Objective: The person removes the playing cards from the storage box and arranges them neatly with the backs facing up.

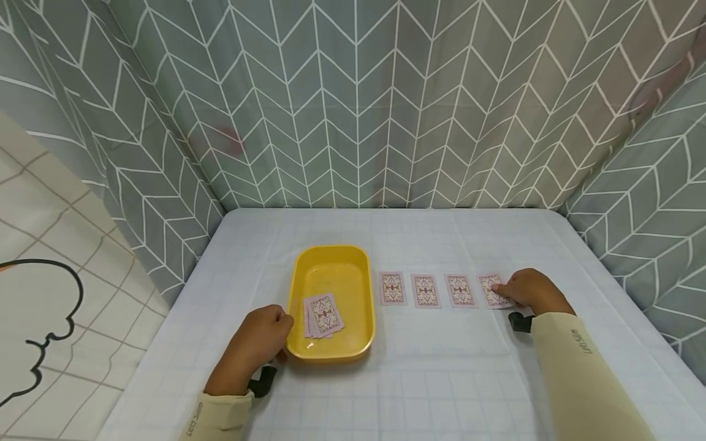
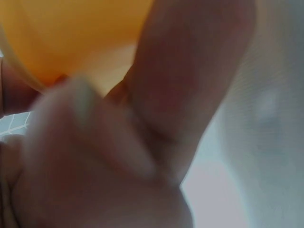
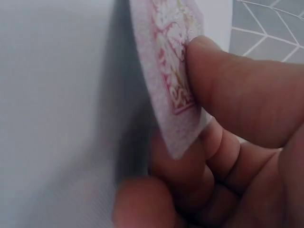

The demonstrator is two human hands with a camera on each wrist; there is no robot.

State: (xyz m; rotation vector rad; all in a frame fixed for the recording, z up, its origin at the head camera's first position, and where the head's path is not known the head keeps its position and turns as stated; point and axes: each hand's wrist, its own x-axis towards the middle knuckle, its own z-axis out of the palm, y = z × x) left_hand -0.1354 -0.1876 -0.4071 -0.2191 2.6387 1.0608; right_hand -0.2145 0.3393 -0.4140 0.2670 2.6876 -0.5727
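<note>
My right hand (image 1: 532,289) pinches a playing card (image 1: 489,285) at the right end of a row. In the right wrist view the thumb lies on the patterned back of that playing card (image 3: 166,52), with fingers under its lifted near edge. Three more playing cards (image 1: 426,291) lie to its left, backs up, spaced apart. My left hand (image 1: 258,340) grips the left rim of a yellow tray (image 1: 331,269). The left wrist view shows its blurred fingers (image 2: 185,71) close against the yellow wall. Inside the tray, a few overlapping cards (image 1: 324,313) lie back up.
A white cloth with a faint grid covers the table (image 1: 430,380). Grey curtains (image 1: 353,110) with white chevron lines stand behind the table and along both sides. Pale tiled floor (image 1: 72,220) shows at the left.
</note>
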